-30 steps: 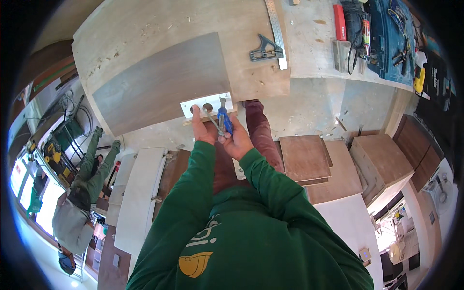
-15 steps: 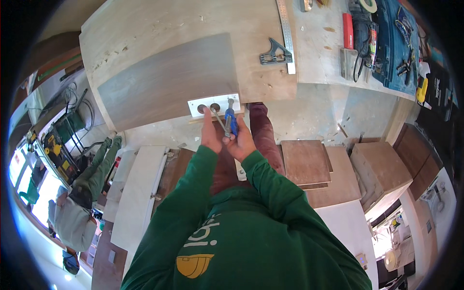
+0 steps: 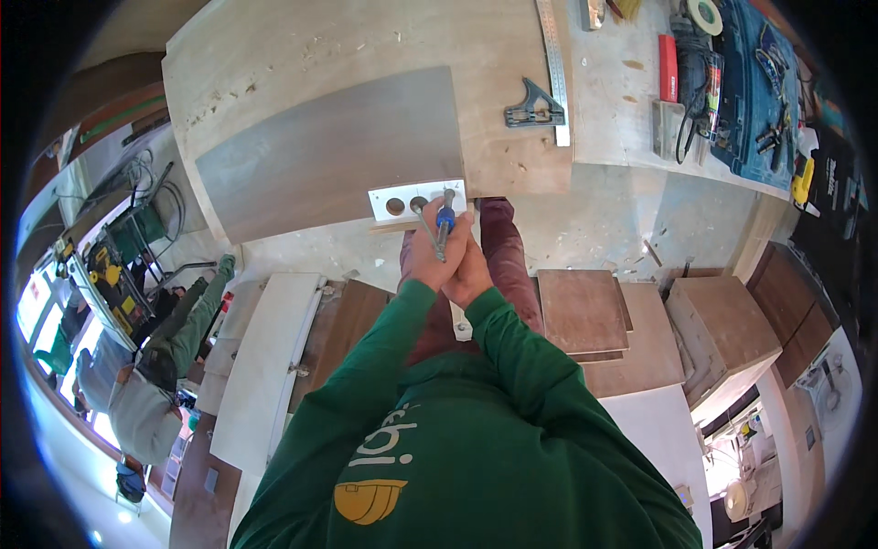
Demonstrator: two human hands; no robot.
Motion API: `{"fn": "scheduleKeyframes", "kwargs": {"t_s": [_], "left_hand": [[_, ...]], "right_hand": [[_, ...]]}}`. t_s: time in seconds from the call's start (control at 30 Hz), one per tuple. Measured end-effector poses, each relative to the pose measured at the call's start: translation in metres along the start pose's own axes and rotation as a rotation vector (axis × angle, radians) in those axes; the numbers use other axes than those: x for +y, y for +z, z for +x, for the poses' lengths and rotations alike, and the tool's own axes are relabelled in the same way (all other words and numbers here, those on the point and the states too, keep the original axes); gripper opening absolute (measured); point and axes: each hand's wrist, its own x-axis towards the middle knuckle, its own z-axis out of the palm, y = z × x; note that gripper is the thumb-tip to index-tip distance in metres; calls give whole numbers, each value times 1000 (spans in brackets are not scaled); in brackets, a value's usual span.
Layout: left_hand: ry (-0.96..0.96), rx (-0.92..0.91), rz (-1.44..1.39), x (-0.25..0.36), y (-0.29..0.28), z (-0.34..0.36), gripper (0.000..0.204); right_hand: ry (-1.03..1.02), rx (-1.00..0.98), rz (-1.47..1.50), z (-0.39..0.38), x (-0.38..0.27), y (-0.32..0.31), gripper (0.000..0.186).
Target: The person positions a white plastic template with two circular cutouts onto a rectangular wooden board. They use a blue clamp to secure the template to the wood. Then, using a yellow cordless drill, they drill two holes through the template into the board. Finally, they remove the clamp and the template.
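Observation:
My left hand (image 3: 424, 260) and my right hand (image 3: 472, 272) are pressed together in front of me, closed around a blue-and-grey-handled hand tool (image 3: 445, 220), which looks like a screwdriver. A thin metal rod (image 3: 428, 227) slants down between the hands beside the handle; I cannot make out whether it is part of the same tool. Just beyond my fingers, a white strip (image 3: 377, 203) with round holes lies along the near edge of the workbench (image 3: 302, 55). The tool's upper end overlaps the strip's right part, and whether they touch is unclear.
A grey panel (image 3: 338, 146) lies on the bench, with a combination square (image 3: 535, 108) farther right. A blue tool case (image 3: 745, 91) stands at the far right. Stacked brown boards (image 3: 583, 311) are right of my legs, a white door panel (image 3: 265, 366) left. Another person (image 3: 146, 412) is at far left.
My left hand, flat and apart before, has come against my right hand and closed on the tool. The whole view has shifted slightly.

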Motion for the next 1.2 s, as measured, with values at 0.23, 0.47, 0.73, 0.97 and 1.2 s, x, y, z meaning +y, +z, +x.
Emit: {"fn": "scheduleKeyframes", "kwargs": {"t_s": [0.23, 0.47, 0.73, 0.97, 1.2], "left_hand": [[-96, -53, -123, -5, 5, 6, 49], [-86, -15, -140, -3, 10, -1, 40], [-92, -54, -10, -27, 5, 10, 42], [296, 2, -100, -70, 18, 22, 44], [383, 49, 100, -58, 22, 24, 48]], "right_hand": [[-4, 44, 31, 0, -1, -4, 38], [-50, 143, -30, -13, 3, -1, 42], [-575, 370, -1500, -95, -38, 82, 39], [-1121, -786, -2534, -97, -71, 178, 36], [-557, -703, -2947, -86, -83, 203, 39]]}}
